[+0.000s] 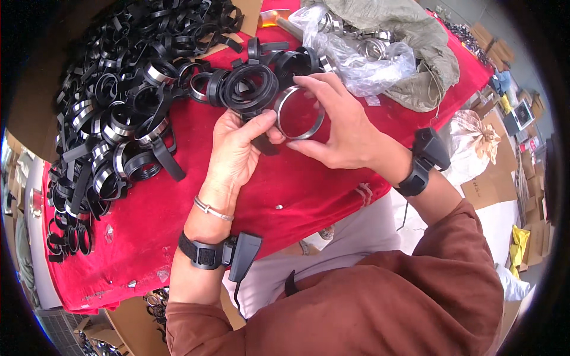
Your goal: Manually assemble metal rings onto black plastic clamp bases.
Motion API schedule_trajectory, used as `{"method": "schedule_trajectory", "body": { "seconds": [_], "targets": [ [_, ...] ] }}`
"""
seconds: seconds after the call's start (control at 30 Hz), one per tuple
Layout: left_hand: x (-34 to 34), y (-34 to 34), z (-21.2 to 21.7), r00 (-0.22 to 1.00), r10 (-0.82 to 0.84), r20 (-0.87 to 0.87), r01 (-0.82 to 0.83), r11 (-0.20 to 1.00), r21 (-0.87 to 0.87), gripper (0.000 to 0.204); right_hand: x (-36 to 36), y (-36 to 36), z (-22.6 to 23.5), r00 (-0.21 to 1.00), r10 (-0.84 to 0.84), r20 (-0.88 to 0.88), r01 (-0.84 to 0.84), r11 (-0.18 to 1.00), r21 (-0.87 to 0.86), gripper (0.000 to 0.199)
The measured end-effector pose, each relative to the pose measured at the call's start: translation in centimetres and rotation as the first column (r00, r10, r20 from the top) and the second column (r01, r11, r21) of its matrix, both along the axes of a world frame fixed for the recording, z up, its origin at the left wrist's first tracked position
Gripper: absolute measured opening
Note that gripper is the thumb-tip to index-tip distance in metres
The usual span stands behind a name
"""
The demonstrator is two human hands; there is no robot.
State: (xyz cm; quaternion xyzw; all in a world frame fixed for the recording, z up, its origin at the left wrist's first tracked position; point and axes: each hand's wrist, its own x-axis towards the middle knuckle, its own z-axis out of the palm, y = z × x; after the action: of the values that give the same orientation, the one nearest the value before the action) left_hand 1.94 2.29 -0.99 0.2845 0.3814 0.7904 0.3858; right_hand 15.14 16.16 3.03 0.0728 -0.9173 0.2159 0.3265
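My left hand [236, 145] is closed on a black ring [271, 89] with a flat tab, pinched between thumb and fingers. Its open side faces up, and a dark tab hangs below my fingers. Just right of it, my right hand [347, 121] grips a shiny metal ring [281, 108] by its edges, thumb below and fingers above. The two rings are close together; whether they touch I cannot tell. Red cloth shows through the metal ring. Behind my hands more black rings [292, 64] lie on the red cloth [237, 213].
A large heap of black rings with tabs, some with metal bands [110, 127], covers the left of the table. A clear plastic bag [368, 65] with metal rings lies at the back right on a grey-green sack [409, 35]. Cardboard boxes [534, 228] stand at far right.
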Motion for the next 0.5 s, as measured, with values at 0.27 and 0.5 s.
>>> {"method": "schedule_trajectory", "body": {
  "seconds": [0.27,0.5],
  "targets": [
    [0.7,0.0,1.2,0.997,0.025,0.069,-0.023,0.999,-0.024,0.031,0.4,1.2,0.7,0.992,-0.088,-0.088,0.104,0.974,0.2,0.065],
    [1.8,-0.4,1.6,0.977,-0.05,-0.206,0.016,0.987,-0.162,0.051,-0.7,1.9,3.6,0.989,-0.041,0.139,0.041,0.999,0.004,0.061]
  ]
}}
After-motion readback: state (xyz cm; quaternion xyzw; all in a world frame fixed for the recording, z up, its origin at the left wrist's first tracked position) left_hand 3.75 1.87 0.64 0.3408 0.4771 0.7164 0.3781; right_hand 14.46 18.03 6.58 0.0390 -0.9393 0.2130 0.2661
